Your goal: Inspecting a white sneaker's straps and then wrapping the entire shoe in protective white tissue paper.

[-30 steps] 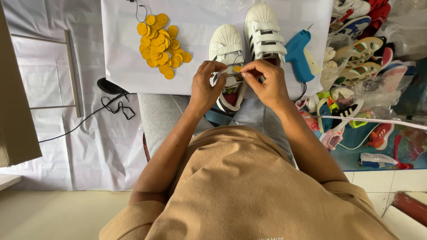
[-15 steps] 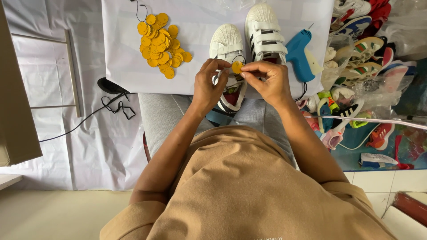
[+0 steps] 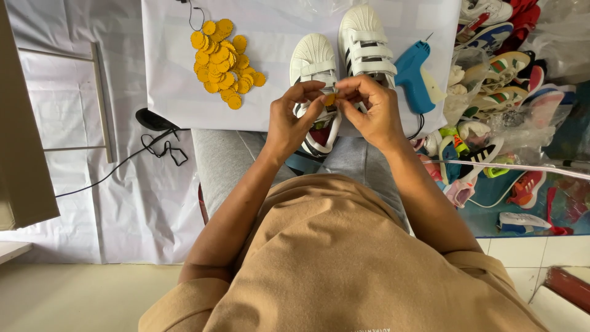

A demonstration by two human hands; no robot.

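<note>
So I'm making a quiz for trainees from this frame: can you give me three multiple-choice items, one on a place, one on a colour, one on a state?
1. Where does the pile of round discs lie?
A. on the white sheet, to the left of the two white shoes
B. on the person's lap
C. among the shoes heaped at the right

2. What colour is the glue gun?
A. red
B. blue
C. black

3. How is the small yellow disc held?
A. flat on the sheet, untouched
C. in the left hand alone, arm raised
B. pinched between the fingertips of both hands

Answers: 1 A, the pile sits on the white sheet left of the strap shoes. 2 B, its body is plainly blue. 3 B, the left hand and right hand meet on it above the shoe.
</note>
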